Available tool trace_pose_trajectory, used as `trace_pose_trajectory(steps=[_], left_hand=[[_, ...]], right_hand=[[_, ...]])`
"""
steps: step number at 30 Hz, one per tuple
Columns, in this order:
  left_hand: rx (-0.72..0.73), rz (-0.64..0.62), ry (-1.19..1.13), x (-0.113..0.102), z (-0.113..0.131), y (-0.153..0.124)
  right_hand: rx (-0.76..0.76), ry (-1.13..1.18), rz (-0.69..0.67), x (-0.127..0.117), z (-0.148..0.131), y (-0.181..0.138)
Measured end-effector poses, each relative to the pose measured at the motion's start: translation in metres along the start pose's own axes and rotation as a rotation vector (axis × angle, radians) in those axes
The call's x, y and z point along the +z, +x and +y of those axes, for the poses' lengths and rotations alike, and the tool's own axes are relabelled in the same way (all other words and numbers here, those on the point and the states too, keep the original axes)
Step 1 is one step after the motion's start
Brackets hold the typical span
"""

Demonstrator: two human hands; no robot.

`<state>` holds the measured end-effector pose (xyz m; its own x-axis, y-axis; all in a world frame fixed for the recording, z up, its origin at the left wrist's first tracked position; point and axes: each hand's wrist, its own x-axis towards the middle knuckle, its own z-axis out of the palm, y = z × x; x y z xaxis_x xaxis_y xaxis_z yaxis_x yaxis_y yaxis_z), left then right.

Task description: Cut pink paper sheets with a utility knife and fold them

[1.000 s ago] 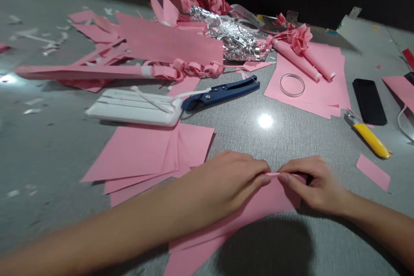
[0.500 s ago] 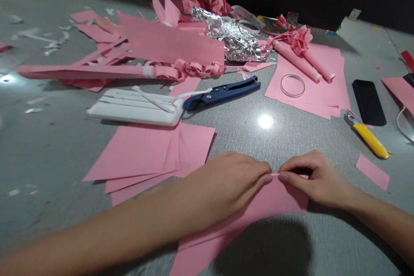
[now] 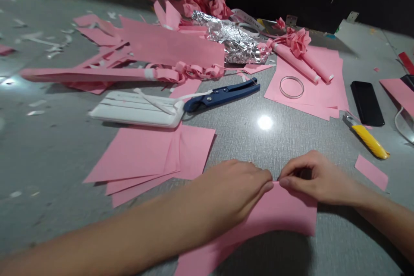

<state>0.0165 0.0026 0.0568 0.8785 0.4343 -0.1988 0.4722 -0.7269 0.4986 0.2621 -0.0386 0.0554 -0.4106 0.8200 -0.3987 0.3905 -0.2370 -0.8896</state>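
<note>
A pink paper sheet [image 3: 278, 213] lies on the grey table [image 3: 48, 151] in front of me. My left hand [image 3: 233, 192] and my right hand [image 3: 315, 179] meet at its far edge, fingertips almost touching. Both pinch that edge with curled fingers; the left hand covers much of the sheet's left part. A stack of pink square sheets [image 3: 145, 155] lies just left of my left forearm.
Behind are a white flat case [image 3: 136, 110], blue pliers-like tool [image 3: 223, 94], crumpled foil [image 3: 233, 39], pink strips and rolled paper tubes [image 3: 297, 60], a clear tape ring [image 3: 291, 87], a black phone [image 3: 367, 103], a yellow utility knife [image 3: 367, 138] and a pink scrap [image 3: 371, 172].
Both hands have drawn a little toward me, and the near part of the sheet now spreads wider and lower on the right. The view has shifted slightly.
</note>
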Motion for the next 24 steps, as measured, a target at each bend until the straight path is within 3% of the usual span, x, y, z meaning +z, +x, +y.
trace_pose_trajectory(steps=[7,15,24], left_hand=[[-0.014,-0.017,-0.049,-0.007,-0.004,-0.002],[-0.041,-0.087,0.01,-0.006,0.002,0.002],[-0.053,-0.102,-0.024,-0.015,-0.005,-0.003]], right_hand=[[-0.082,-0.018,0.032,0.002,0.004,0.0],[-0.012,-0.084,-0.009,0.0,-0.001,-0.001],[-0.065,-0.074,0.005,-0.002,0.001,-0.002]])
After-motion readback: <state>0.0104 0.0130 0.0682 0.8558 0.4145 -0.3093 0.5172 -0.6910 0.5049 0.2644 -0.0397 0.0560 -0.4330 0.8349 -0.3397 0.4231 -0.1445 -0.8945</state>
